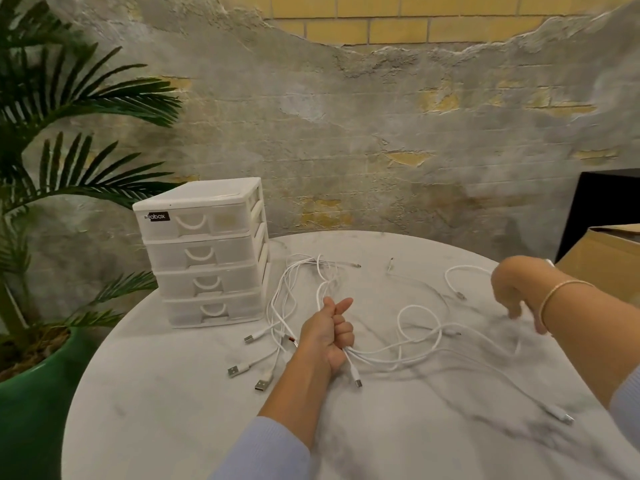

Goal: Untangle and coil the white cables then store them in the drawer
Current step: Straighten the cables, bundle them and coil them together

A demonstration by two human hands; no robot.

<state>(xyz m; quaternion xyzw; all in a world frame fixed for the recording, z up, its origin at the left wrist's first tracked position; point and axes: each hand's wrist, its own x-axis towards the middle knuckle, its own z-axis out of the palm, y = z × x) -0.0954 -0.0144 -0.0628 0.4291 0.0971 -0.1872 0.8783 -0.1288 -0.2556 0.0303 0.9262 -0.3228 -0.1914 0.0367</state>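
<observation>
On the table [173,410] the left hand [327,336] grips white cables [412,341]; the blurred right hand [516,292] hangs slack-fingered

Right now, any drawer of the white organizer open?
No: all four drawers of the white drawer organizer sit flush and closed, with the white cables loose on the table.

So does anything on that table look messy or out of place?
Only the white cables: they sprawl in tangled loops across the table, one bunch gripped in the left hand. The drawer unit stands upright, drawers closed.
</observation>
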